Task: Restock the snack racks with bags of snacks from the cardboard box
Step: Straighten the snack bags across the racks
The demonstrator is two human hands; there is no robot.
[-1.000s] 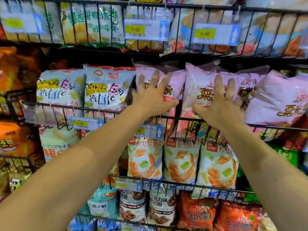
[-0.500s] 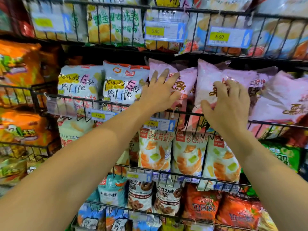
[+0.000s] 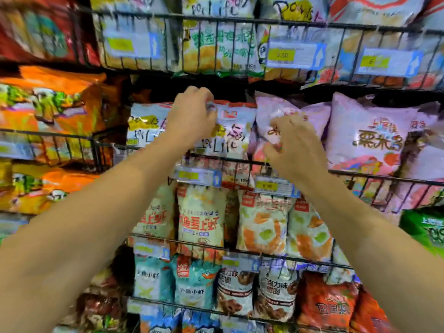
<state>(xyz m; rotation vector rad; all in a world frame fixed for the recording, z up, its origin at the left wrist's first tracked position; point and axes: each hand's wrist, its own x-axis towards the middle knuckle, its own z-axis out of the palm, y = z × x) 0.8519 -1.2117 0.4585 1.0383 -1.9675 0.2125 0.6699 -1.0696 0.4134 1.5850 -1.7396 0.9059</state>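
Both hands have shifted left: the left hand now grips the white bag, the right hand claws the pink bag, so straightening continues.

- Bright, even shop light falls on everything before me; I see few hard shadows.
- Dark gaps sit behind the bags.
- Motion blur smears print and price tags.
- Edges bend, worst at the left.
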